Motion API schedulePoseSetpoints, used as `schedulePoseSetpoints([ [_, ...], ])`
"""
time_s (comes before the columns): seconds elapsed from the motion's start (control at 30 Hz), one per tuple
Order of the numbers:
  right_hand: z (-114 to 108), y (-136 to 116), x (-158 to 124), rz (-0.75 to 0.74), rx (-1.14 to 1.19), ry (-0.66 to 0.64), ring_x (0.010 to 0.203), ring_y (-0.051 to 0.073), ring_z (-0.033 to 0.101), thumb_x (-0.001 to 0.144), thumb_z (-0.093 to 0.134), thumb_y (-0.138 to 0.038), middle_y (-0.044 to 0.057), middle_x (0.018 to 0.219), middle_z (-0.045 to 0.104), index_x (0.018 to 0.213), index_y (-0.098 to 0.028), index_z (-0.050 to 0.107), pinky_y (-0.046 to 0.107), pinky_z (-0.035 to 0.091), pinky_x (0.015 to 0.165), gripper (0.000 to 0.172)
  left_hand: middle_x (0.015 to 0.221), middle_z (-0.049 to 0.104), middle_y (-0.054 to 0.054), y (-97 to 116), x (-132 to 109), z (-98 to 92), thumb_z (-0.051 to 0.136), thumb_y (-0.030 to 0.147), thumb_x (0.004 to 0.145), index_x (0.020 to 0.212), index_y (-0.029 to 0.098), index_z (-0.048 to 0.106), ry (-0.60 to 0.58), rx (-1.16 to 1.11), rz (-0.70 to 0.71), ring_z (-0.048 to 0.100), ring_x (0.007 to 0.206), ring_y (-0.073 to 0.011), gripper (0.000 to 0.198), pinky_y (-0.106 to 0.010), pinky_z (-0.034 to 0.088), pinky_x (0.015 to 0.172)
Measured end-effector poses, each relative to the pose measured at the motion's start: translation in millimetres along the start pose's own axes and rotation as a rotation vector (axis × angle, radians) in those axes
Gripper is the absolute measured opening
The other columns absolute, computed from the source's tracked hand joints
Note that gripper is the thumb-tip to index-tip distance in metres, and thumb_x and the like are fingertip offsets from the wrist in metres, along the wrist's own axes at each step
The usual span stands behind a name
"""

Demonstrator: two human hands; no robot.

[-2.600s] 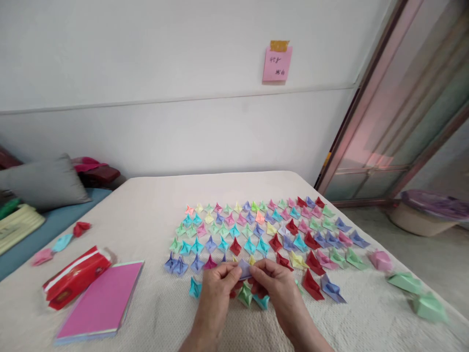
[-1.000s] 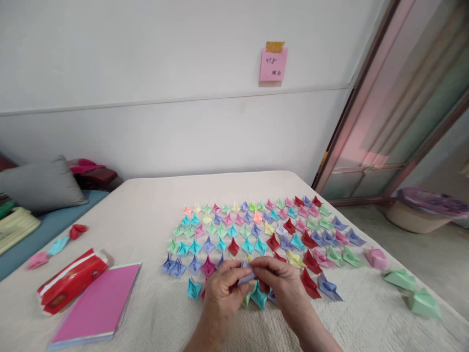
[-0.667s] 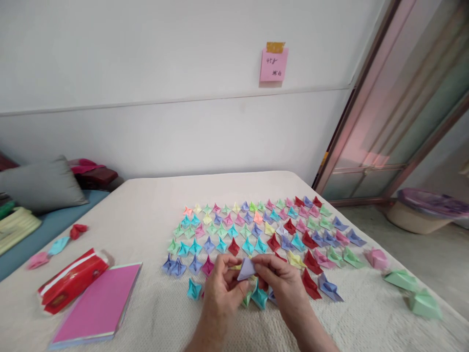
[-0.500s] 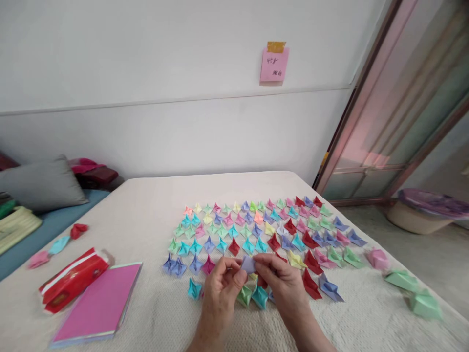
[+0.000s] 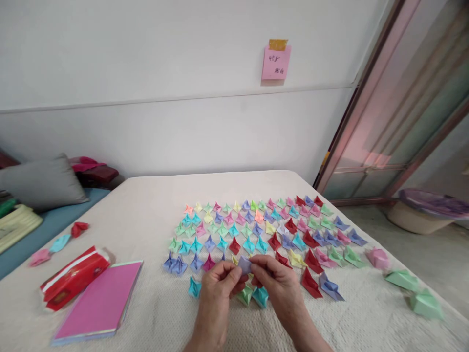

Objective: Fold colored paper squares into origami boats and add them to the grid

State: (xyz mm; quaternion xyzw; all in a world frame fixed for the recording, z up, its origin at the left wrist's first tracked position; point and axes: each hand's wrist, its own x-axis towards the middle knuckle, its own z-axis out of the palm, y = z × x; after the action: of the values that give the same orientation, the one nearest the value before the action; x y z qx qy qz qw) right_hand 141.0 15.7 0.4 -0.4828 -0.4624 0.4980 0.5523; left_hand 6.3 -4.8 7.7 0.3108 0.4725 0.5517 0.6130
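Between my two hands is a small piece of folded lavender paper (image 5: 245,265), raised over the front rows of paper boats. My left hand (image 5: 221,288) pinches its left side with thumb and fingers. On the other side, the thumb and forefinger of my right hand (image 5: 277,278) grip the right edge. Rows of small folded paper boats (image 5: 234,245) in many colours spread across the cloth behind and around my hands. A green boat (image 5: 245,295) and a teal boat (image 5: 261,296) sit just below the paper, and my hands hide some others.
The boats stand on a cream-covered table (image 5: 157,195). At left lie a stack of coloured paper (image 5: 100,303), a red packet (image 5: 75,278) and several small folded papers (image 5: 59,243). Larger folded pieces (image 5: 427,304) rest near the right edge. A pink note (image 5: 276,63) hangs on the wall.
Both hands and the lavender paper have shifted slightly to the left. The grip on the paper stays much the same.
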Motion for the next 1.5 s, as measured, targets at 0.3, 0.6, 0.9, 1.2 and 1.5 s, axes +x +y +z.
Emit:
schedulePoseSetpoints([
  [0.3,-0.2,-0.3,1.1,0.027,0.05,-0.002,0.047,0.013,0.054,0.067,0.077,-0.036,-0.001,0.049,0.061,0.073,-0.018,0.074,0.024,0.041,0.048,0.019,0.06,0.067,-0.001,-1.7,3.8,-0.5,0.081,0.035,0.067,0.063,0.014,0.069,0.017,0.018,-0.009,0.06,0.06,-0.013,0.024,-0.023,0.046,0.061],
  [0.6,1.8,0.9,1.2,0.025,0.061,-0.015,0.046,0.013,0.052,0.068,0.075,-0.029,-0.002,0.048,0.06,0.069,-0.018,0.072,0.024,0.04,0.048,0.012,0.051,0.06,0.001,-4.7,7.7,1.3,0.078,0.027,0.063,0.054,0.016,0.058,0.092,0.052,-0.008,0.053,0.051,-0.0112,0.025,-0.022,0.038,0.053],
  [0.9,0.6,0.2,0.2,0.05,0.046,-0.02,0.045,0.013,0.051,0.068,0.072,-0.028,-0.003,0.047,0.059,0.068,-0.018,0.07,0.024,0.039,0.047,0.01,0.049,0.059,0.002,-2.2,6.9,3.6,0.077,0.026,0.064,0.053,0.017,0.054,0.112,0.08,0.003,0.054,0.048,-0.0111,0.027,-0.021,0.04,0.052],
  [1.2,0.0,-3.0,0.3,0.122,0.031,-0.046,0.042,0.012,0.048,0.065,0.066,-0.027,-0.004,0.043,0.055,0.065,-0.017,0.073,0.024,0.036,0.046,0.012,0.06,0.064,0.004,0.9,6.3,0.1,0.077,0.027,0.067,0.072,0.02,0.052,0.075,0.063,-0.018,0.068,0.057,-0.0165,0.026,-0.023,0.048,0.055],
  [1.5,-3.6,-1.2,2.3,0.124,-0.076,-0.103,0.044,0.013,0.049,0.066,0.061,-0.027,-0.003,0.044,0.056,0.068,-0.017,0.076,0.026,0.038,0.049,0.018,0.068,0.063,0.003,4.8,6.2,-3.7,0.071,0.021,0.068,0.077,0.019,0.056,0.055,0.075,-0.062,0.068,0.063,-0.0166,0.017,-0.025,0.048,0.059],
])
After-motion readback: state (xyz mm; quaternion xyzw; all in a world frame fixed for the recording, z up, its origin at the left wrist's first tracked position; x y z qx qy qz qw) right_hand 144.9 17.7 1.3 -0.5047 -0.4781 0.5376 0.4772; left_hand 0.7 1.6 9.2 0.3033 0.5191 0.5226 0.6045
